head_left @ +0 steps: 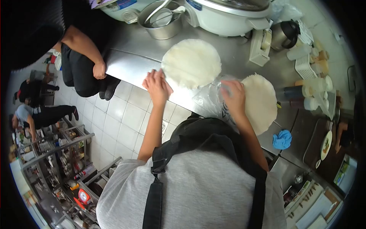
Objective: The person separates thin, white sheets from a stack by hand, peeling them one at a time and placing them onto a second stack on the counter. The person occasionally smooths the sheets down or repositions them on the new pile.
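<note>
A round, flat sheet of pale dough lies on the steel counter in front of me. My left hand is at its lower left edge by the counter's front rim, fingers apart and slightly bent. A second dough round lies to the right, partly covered by my right forearm. At that round's left edge is my right hand, a little blurred, its thumb and fingers apart. Crumpled clear plastic film spreads between the two rounds, close to my right fingertips.
At the back of the steel counter stand a metal pot with utensils and a white electric cooker. A tape dispenser, a steel jug and a blue cloth are on the right. Another person's hand rests at the left edge.
</note>
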Motion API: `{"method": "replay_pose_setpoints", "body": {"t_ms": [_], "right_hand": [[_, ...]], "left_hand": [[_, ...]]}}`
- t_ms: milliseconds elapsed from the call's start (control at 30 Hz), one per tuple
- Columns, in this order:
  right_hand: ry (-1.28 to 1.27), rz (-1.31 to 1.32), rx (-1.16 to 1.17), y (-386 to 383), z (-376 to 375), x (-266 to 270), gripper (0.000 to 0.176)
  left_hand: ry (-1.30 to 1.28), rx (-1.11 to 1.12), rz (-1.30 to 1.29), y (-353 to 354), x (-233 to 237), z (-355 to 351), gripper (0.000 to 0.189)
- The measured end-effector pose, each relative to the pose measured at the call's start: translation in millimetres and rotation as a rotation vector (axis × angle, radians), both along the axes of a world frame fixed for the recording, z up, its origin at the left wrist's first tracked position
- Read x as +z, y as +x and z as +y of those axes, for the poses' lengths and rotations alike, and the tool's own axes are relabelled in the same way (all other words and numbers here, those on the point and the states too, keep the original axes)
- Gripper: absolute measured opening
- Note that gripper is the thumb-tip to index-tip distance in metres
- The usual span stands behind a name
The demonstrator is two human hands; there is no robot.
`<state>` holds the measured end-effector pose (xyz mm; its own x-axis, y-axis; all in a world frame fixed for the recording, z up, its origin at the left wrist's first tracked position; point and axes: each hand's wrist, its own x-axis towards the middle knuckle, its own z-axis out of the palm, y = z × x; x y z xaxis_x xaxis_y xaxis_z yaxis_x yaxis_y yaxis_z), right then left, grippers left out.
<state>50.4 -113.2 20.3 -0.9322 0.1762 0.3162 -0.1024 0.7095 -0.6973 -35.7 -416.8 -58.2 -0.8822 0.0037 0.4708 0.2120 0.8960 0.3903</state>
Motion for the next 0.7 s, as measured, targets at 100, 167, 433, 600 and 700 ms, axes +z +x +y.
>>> {"method": "replay_pose_setpoints", "body": {"t_ms": [100, 167, 433, 600, 700], "right_hand": [[-0.258, -0.237, -0.121, 43, 23, 1, 0.021], [-0.237, -0.326, -0.191, 68, 33, -4, 0.024], [-0.050, -0.166, -0.246, 90, 38, -15, 0.040], [-0.366, -0.338, -0.285, 89, 65, -34, 0.028], [-0.346, -0.309, -0.227, 89, 65, -33, 0.026]], "left_hand": [[-0.052, 0.101, 0.072, -43, -13, -23, 0.038], [-0.098, 0.172, 0.048, -75, -18, -37, 0.038], [0.445, -0.257, -0.051, -53, 52, 55, 0.033], [0.592, -0.705, -0.805, 37, 42, 171, 0.033], [0.457, -0.754, -0.952, 59, 38, 200, 0.053]]}}
